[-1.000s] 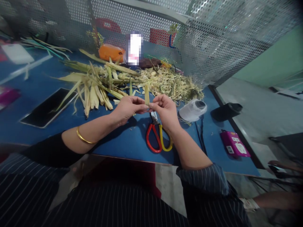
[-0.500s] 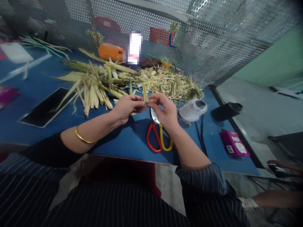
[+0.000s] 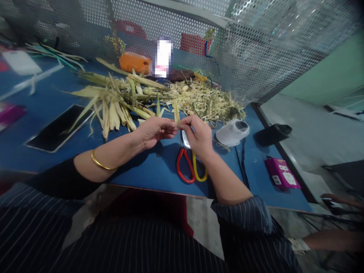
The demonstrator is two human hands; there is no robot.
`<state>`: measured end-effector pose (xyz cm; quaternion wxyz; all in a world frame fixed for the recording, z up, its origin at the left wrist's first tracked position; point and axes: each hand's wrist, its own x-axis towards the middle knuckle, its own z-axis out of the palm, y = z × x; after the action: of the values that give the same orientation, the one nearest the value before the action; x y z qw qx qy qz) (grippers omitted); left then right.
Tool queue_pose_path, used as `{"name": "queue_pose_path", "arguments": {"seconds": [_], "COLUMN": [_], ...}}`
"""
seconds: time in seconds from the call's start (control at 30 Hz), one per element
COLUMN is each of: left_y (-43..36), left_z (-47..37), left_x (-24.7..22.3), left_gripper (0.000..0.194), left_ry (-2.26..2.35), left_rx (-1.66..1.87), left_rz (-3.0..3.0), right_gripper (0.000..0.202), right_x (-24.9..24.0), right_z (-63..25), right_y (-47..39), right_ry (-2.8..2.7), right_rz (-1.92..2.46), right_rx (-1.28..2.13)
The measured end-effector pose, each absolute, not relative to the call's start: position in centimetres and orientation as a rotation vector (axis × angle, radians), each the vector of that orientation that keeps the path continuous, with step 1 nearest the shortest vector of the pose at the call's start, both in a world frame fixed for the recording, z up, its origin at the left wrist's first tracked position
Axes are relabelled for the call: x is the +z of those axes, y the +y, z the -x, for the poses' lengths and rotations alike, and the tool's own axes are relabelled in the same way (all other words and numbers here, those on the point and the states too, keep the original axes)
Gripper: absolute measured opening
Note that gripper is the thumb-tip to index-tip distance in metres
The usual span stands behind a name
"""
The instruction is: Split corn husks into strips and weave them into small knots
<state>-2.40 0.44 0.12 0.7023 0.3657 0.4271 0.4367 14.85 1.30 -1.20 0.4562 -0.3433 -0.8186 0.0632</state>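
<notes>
Both hands meet over the blue table, pinching a narrow yellow-green corn husk strip (image 3: 176, 110) that points away from me. My left hand (image 3: 157, 131) has its thumb and fingertips closed at the strip's lower end. From the other side my right hand (image 3: 200, 137) pinches the same end, fingers curled. Exactly how the fingertips grip is too small to make out. Scissors (image 3: 185, 142) with one red and one yellow handle lie on the table, partly hidden by my right hand. Dried corn husks (image 3: 113, 115) are heaped beyond my left hand, and shredded husk (image 3: 210, 99) is piled beyond my right.
A white thread cone (image 3: 230, 134), a black cone (image 3: 270, 135) and a purple pack (image 3: 281, 173) stand on the right. A dark phone-like slab (image 3: 57, 131) lies left. Behind are an orange pack (image 3: 135, 62), a lit screen (image 3: 163, 57) and a perforated metal panel (image 3: 241, 49).
My fingers have drawn closer together at the lower end of the husk strip, and my left fingers are more curled. The scissors and the piles lie as before.
</notes>
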Motion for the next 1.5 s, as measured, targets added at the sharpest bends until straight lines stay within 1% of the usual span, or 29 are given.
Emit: {"name": "queue_pose_path", "arguments": {"seconds": [0.1,0.23,0.33,0.4,0.47,0.7,0.87,1.03,1.13,1.37,1.5], "left_y": [0.1,0.0,0.0,0.0,0.0,-0.3,-0.4,-0.3,-0.2,-0.1,0.1], "left_z": [2.1,1.8,1.7,1.7,1.7,1.4,1.4,1.2,1.1,1.4,1.8], "left_x": [0.4,0.5,0.3,0.2,0.2,0.2,0.2,0.3,0.1,0.1,0.4], "left_gripper": [0.012,0.017,0.021,0.022,0.022,0.026,0.022,0.023,0.019,0.017,0.017], "left_ry": [0.985,1.017,1.016,1.011,1.008,1.028,1.035,1.080,1.088,1.121,1.083], "left_rx": [1.051,1.127,1.169,1.177,1.172,1.203,1.230,1.222,1.217,1.300,1.239], "left_rz": [-0.915,-1.017,-1.016,-1.017,-1.024,-1.193,-1.279,-1.212,-1.246,-1.239,-1.090], "right_gripper": [0.011,0.009,0.003,0.011,0.015,0.017,0.017,0.015,0.014,0.008,0.013], "right_x": [-1.2,-1.3,-1.3,-1.4,-1.3,-1.2,-1.6,-2.0,-2.1,-1.4,-1.2], "right_z": [-14.6,-14.2,-14.1,-14.1,-14.1,-14.2,-14.3,-14.2,-14.1,-14.2,-14.4], "right_y": [1.0,0.8,0.8,0.8,0.8,0.8,1.0,1.4,1.3,0.7,0.8], "right_ry": [-1.978,-1.858,-1.746,-1.710,-1.707,-1.683,-1.664,-1.655,-1.652,-1.806,-1.904], "right_rz": [0.922,0.971,0.946,0.929,0.929,0.984,0.931,0.907,0.902,0.878,0.841], "right_rx": [0.221,0.402,0.558,0.630,0.654,0.599,0.678,0.722,0.722,0.520,0.420]}}
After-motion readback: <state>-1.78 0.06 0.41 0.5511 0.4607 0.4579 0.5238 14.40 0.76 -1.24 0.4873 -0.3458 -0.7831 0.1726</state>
